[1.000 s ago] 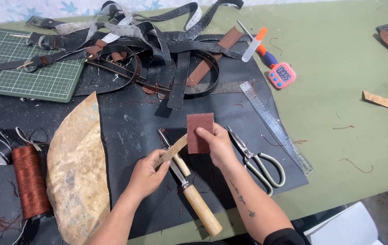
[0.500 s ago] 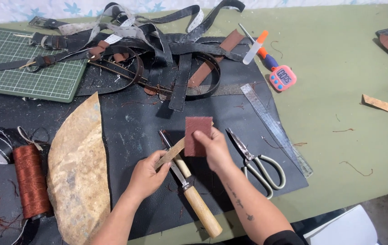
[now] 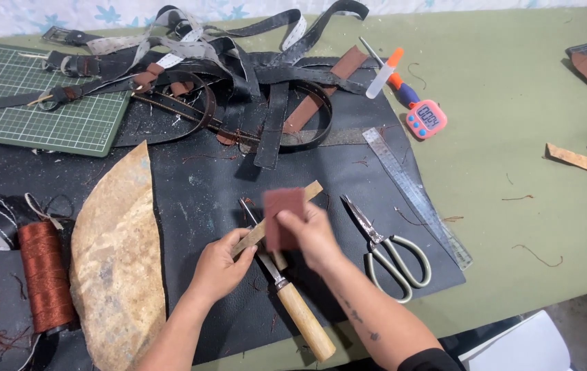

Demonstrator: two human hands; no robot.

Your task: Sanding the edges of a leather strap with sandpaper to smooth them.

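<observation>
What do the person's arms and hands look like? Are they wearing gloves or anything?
No gloves: both hands are bare, the left hand and the right hand. No rings or watch show. The forearms are bare too. The right forearm has small dark tattoo marks along it. Near the bottom edge, a bit of black sleeve shows on the right arm.

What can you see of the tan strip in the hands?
The strip is thin, flat and tan, like leather or wood. It slants from the left hand up to the right. A reddish-brown sheet, held by the right hand, covers its middle. It lies above the black mat.
</observation>
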